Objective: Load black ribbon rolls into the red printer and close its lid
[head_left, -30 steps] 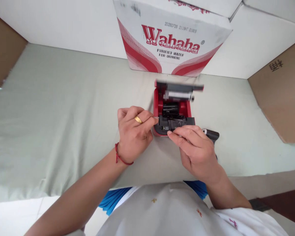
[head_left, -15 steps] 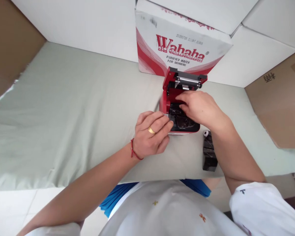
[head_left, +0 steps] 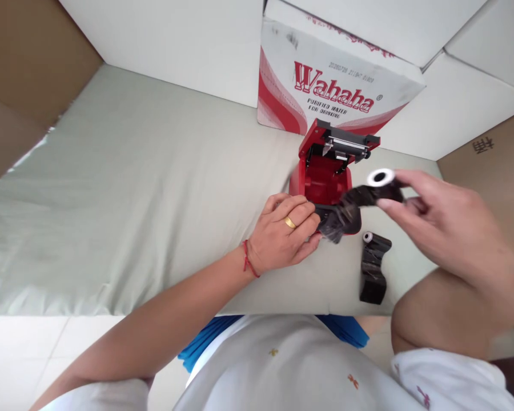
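Note:
A small red printer (head_left: pixel 325 180) stands on the table with its lid (head_left: pixel 342 142) tipped open toward the back. My left hand (head_left: pixel 285 234), with a gold ring, rests against the printer's front left corner, fingers curled on its edge. My right hand (head_left: pixel 437 220) is raised to the right of the printer and pinches a black ribbon roll (head_left: pixel 366 197) with a white core; black film trails from it down to the printer's front. A second black ribbon roll (head_left: pixel 373 264) lies on the table to the right of the printer.
A white and red Wahaha water carton (head_left: pixel 334 85) stands right behind the printer. The table has a pale green cloth (head_left: pixel 132 200). Brown cardboard panels (head_left: pixel 21 74) rise at the left and the far right. White boards (head_left: pixel 175 40) form the back wall.
My right hand has lifted the black ribbon roll out of the printer and swung it up to the right. My left hand stays at the printer's front. The view has shifted left.

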Tool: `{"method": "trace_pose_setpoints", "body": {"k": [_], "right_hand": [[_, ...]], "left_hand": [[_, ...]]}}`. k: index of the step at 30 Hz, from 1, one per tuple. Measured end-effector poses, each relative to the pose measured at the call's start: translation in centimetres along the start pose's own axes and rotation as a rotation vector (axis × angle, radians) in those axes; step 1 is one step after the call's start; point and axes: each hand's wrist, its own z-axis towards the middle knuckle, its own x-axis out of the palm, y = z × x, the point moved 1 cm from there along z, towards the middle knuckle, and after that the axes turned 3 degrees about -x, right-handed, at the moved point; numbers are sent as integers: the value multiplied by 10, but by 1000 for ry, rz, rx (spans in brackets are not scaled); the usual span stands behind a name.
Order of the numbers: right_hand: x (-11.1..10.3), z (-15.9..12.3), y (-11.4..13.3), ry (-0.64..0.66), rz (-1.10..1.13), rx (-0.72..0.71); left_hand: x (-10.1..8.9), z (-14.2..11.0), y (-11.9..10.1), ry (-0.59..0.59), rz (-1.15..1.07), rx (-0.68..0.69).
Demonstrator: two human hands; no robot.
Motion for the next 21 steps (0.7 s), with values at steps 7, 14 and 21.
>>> {"method": "trace_pose_setpoints", "body": {"k": [7,14,21], "right_hand": [[37,-38,-51,291,159,177],[85,-56,-66,160,154,319],[84,-88,-96,202,257,429]], "left_hand": [[3,-1,3,1,-18,-5],[5,0,4,-30,-7,15],[5,0,5,-21,-1,39]]}}
